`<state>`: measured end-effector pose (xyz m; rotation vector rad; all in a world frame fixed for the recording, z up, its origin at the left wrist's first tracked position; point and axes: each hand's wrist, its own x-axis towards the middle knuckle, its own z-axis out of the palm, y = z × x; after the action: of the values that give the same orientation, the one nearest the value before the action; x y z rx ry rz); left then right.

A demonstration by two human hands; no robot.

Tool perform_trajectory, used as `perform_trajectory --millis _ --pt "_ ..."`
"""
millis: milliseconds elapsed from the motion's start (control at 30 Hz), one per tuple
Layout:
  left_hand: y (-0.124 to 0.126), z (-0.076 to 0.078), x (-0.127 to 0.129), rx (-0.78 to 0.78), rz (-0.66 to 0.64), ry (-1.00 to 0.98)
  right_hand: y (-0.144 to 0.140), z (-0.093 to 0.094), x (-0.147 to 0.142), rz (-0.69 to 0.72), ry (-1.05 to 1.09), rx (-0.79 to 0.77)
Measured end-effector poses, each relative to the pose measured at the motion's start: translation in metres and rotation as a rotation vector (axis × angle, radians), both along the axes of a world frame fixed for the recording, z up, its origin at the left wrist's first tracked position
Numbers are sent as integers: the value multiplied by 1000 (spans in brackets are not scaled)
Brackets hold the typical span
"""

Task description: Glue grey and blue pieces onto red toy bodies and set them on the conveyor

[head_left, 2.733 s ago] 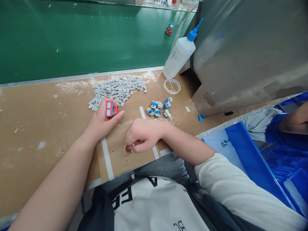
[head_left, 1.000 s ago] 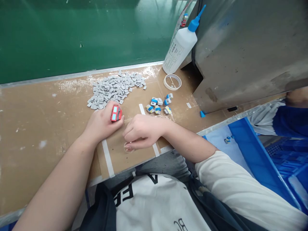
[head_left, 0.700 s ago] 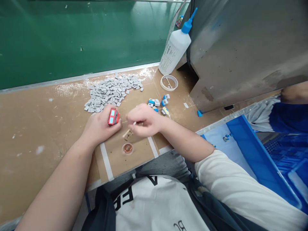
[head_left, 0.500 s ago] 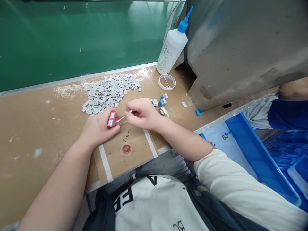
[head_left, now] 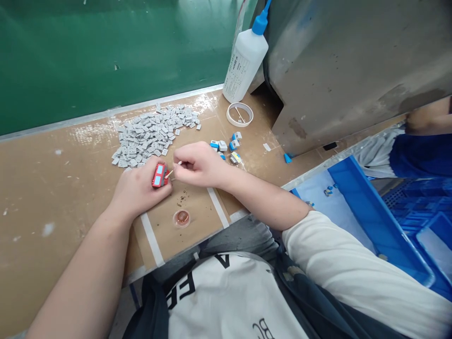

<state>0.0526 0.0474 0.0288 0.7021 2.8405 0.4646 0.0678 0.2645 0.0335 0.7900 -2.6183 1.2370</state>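
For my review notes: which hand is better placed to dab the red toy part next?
Probably the right hand: it pinches the thin stick, tip at the red toy part, which the left hand grips.

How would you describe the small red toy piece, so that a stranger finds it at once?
Start at the brown cardboard-covered bench below the green belt, and find the heap of small grey tiles. Just in front of it, the left hand grips a small red plastic block with two light-blue windows. It is the only red piece there.
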Motion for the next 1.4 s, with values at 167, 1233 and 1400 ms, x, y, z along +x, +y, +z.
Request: perform_trajectory --millis 167,1233,1400 --pt "1 2 1 -57 -6 -8 -1 -1 0 8 -17 -9" --pt "0 6 2 179 110 -104 7 11 10 296 22 -168" --pt "-1 9 0 364 144 -120 7 19 15 659 -92 -21"
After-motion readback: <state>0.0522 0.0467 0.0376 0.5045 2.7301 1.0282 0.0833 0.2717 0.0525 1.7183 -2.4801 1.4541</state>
